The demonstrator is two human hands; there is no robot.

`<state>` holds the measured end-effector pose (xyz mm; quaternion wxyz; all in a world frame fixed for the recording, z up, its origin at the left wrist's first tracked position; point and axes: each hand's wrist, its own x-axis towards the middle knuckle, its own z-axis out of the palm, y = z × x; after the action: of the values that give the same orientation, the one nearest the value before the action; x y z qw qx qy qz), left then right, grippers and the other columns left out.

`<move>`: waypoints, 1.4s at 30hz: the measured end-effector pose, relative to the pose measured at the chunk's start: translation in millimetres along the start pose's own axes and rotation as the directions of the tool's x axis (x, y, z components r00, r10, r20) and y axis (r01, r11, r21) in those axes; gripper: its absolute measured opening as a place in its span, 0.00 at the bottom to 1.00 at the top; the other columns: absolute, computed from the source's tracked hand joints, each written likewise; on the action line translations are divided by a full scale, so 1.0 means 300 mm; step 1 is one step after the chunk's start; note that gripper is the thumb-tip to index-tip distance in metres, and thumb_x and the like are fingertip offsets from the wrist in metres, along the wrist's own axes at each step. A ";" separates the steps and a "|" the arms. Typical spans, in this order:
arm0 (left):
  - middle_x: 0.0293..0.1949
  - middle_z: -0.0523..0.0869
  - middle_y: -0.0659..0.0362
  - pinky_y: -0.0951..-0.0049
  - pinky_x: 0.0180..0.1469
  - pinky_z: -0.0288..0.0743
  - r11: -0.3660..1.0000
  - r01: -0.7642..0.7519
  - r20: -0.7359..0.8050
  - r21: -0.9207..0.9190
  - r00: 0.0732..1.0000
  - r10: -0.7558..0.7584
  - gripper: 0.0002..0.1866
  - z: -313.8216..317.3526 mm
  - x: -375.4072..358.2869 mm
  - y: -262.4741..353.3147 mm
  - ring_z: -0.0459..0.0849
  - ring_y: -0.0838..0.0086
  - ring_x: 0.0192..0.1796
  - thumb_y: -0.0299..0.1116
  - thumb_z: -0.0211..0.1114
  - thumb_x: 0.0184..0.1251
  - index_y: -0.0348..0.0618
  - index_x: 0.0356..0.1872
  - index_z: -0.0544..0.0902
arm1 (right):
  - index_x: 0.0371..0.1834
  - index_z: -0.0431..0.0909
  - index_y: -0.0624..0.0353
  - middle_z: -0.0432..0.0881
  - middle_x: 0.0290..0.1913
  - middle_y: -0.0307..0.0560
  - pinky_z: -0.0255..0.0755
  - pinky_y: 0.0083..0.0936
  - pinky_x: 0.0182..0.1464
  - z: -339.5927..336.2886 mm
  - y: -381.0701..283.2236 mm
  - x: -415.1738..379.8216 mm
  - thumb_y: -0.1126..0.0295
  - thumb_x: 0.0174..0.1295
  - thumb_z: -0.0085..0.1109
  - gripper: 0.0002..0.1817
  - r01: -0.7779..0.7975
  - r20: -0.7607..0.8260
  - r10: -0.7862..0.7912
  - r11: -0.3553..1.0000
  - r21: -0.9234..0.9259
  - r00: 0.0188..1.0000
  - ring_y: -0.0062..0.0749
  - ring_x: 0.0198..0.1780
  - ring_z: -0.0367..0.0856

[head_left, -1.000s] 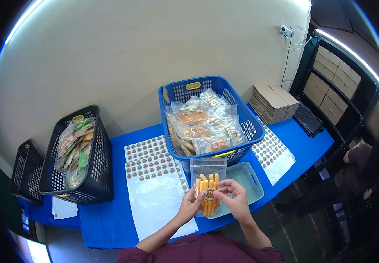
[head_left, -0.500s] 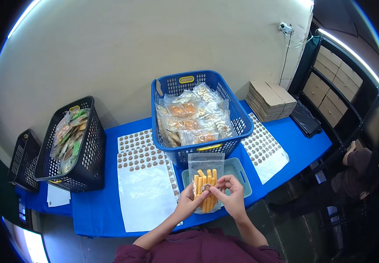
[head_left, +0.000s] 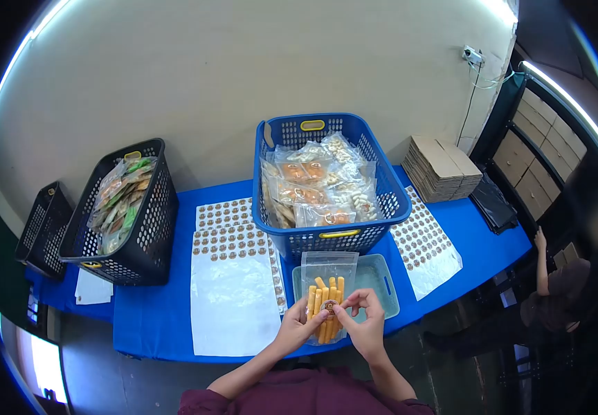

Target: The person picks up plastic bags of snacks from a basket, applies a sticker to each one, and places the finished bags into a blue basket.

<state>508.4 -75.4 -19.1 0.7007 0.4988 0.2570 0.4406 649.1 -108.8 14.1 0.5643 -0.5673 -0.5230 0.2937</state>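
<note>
A clear zip bag of yellow-orange snack sticks (head_left: 318, 297) is held upright above a pale green tray (head_left: 384, 285). My left hand (head_left: 297, 326) grips the bag at its left side, thumb across the front. On the bag's lower front there is a round brown-and-white sticker (head_left: 329, 308). My right hand (head_left: 365, 324) is closed at the sticker's right edge, its thumb on it and the other fingers curled. The fingertips behind the bag are hidden.
Behind the tray stands a blue basket (head_left: 344, 242) full of snack bags. Sticker sheets (head_left: 233, 304) (head_left: 427, 242) flank it. Black baskets (head_left: 153, 207) (head_left: 32, 238) stand left. Flattened cartons (head_left: 444, 166) and black bags (head_left: 494, 204) lie right; another person (head_left: 558, 290) is beyond the table.
The view has shifted slightly, so the basket and table sit a little farther right. Both hands still hold the bag and sticker in front, with the right thumb remaining at the sticker.
</note>
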 end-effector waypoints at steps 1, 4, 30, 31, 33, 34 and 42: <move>0.47 0.76 0.56 0.78 0.50 0.70 1.000 -0.020 -0.008 0.010 1.000 0.020 0.20 -0.001 -0.005 -0.006 0.76 0.78 0.48 0.30 0.55 0.65 0.34 0.55 0.65 | 0.34 0.66 0.59 0.75 0.25 0.35 0.59 0.12 0.30 0.001 -0.004 -0.002 0.79 0.47 0.62 0.14 -0.002 -0.004 0.002 1.000 -0.015 1.000 0.12 0.26 0.66; 0.48 0.76 0.57 0.78 0.50 0.69 0.996 -0.063 -0.034 0.061 0.997 0.065 0.20 -0.014 -0.018 -0.032 0.75 0.79 0.49 0.30 0.55 0.65 0.34 0.55 0.65 | 0.33 0.66 0.59 0.74 0.24 0.35 0.59 0.12 0.30 0.021 0.010 -0.002 0.78 0.46 0.63 0.15 0.038 -0.015 -0.039 0.998 -0.050 0.999 0.13 0.25 0.64; 0.50 0.74 0.56 0.73 0.54 0.69 0.993 0.112 0.074 -0.033 0.991 -0.110 0.27 0.066 0.062 -0.127 0.75 0.74 0.51 0.25 0.62 0.58 0.37 0.57 0.62 | 0.52 0.62 0.68 0.73 0.46 0.50 0.69 0.20 0.49 -0.016 0.168 -0.009 0.77 0.55 0.58 0.22 -0.057 -0.049 0.082 0.919 0.389 0.995 0.24 0.48 0.73; 0.51 0.73 0.56 0.73 0.54 0.69 0.995 0.101 0.096 -0.016 0.990 -0.099 0.27 0.073 0.061 -0.139 0.75 0.73 0.52 0.25 0.62 0.58 0.37 0.58 0.62 | 0.52 0.61 0.67 0.74 0.46 0.50 0.70 0.19 0.48 -0.020 0.169 -0.019 0.78 0.56 0.57 0.22 -0.054 -0.074 0.086 0.931 0.362 0.994 0.24 0.47 0.74; 0.50 0.74 0.56 0.74 0.53 0.70 0.994 0.111 0.123 -0.012 0.987 -0.108 0.26 0.095 0.067 -0.144 0.75 0.74 0.51 0.25 0.61 0.58 0.36 0.57 0.62 | 0.52 0.61 0.68 0.75 0.44 0.50 0.71 0.17 0.45 -0.043 0.166 -0.033 0.77 0.57 0.56 0.21 -0.068 -0.108 0.116 0.926 0.370 0.987 0.23 0.44 0.75; 0.49 0.74 0.56 0.75 0.52 0.70 0.993 0.116 0.136 -0.008 0.984 -0.114 0.25 0.107 0.069 -0.144 0.75 0.74 0.51 0.25 0.61 0.59 0.36 0.57 0.62 | 0.52 0.61 0.68 0.75 0.43 0.50 0.72 0.17 0.43 -0.055 0.162 -0.039 0.77 0.57 0.56 0.21 -0.075 -0.126 0.131 0.924 0.376 0.983 0.22 0.43 0.76; 0.50 0.74 0.56 0.74 0.53 0.70 0.991 0.135 0.249 0.010 0.959 -0.133 0.25 0.148 0.072 -0.150 0.75 0.74 0.51 0.25 0.60 0.59 0.36 0.57 0.62 | 0.52 0.61 0.68 0.77 0.38 0.46 0.71 0.15 0.39 -0.100 0.155 -0.075 0.70 0.62 0.52 0.19 -0.074 -0.223 0.182 0.905 0.419 0.958 0.19 0.37 0.76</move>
<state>570.4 -82.6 -42.6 0.7574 0.5291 0.1986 0.3271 682.7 -130.9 -30.0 0.7121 -0.5040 -0.3341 0.3567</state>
